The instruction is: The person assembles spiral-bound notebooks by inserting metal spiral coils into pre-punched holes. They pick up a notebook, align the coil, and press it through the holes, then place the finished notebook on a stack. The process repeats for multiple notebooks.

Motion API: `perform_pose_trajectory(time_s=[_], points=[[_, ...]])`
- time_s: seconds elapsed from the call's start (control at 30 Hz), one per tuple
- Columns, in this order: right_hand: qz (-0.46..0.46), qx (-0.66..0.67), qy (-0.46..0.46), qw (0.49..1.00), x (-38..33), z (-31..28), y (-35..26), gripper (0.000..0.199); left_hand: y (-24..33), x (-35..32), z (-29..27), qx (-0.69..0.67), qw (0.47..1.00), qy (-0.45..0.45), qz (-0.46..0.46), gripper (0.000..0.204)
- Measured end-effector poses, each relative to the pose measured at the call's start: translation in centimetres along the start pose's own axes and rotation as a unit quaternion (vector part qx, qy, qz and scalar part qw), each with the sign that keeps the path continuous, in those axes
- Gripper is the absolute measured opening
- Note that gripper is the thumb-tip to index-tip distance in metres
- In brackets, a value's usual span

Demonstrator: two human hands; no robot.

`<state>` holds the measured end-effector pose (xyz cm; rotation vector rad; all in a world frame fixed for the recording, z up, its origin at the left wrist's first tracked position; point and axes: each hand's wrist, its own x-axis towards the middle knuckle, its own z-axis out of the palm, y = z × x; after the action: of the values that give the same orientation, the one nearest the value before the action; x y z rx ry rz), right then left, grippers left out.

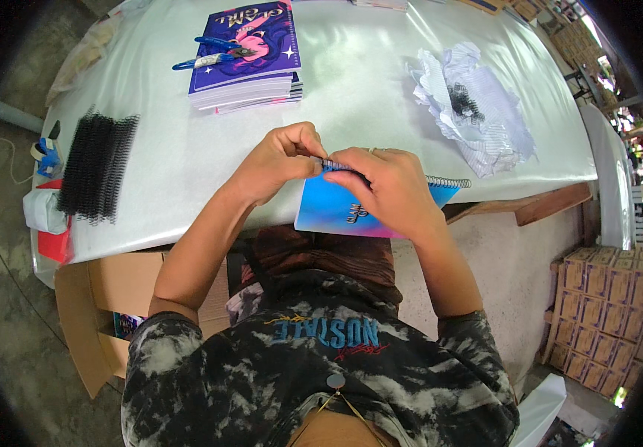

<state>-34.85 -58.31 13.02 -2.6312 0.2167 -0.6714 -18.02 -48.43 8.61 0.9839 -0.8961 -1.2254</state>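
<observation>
A notebook (321, 207) with a blue cover fading to pink hangs partly over the table's front edge. A black spiral coil (452, 182) runs along its far edge and sticks out past the right end. At the coil's left end, my left hand (280, 162) is closed, thumb and fingers pinched on it. My right hand (385, 182) grips the bound edge, its thumb on the cover and its fingers over the coil, hiding the middle of the binding.
Blue-handled pliers (206, 61) lie on a stack of purple notebooks (243, 93). Many black coils (98, 167) are bundled at left. Crumpled paper (496, 123) at right holds black coil scraps (464, 103). Below the table's left front edge sits an open cardboard box (79, 313).
</observation>
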Motion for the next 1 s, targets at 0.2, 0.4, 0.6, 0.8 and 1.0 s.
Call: perform_pose_trajectory(time_s=[0.2,0.4,0.6,0.8,1.0], points=[[-0.068,-0.060,-0.005,0.996,2.4,0.4,2.1,0.021,1.2,1.6,-0.6,0.084,0.994,0.059,-0.035,0.008],[-0.044,-0.153,0.048,0.986,4.2,3.0,5.8,0.037,3.0,3.2,-1.5,0.388,0.907,0.163,-0.006,0.026],[0.135,-0.129,-0.150,0.971,-2.1,8.0,4.9,0.084,8.0,0.7,-2.3,0.633,0.718,0.253,0.141,0.044],[0.206,-0.180,-0.068,0.959,0.1,7.9,8.8,0.079,5.1,1.3,-7.5,0.782,0.552,0.218,0.191,0.029],[0.205,0.036,0.011,0.978,2.6,7.7,7.9,0.073,8.2,1.7,-6.4,0.756,0.618,0.182,0.117,0.024]])
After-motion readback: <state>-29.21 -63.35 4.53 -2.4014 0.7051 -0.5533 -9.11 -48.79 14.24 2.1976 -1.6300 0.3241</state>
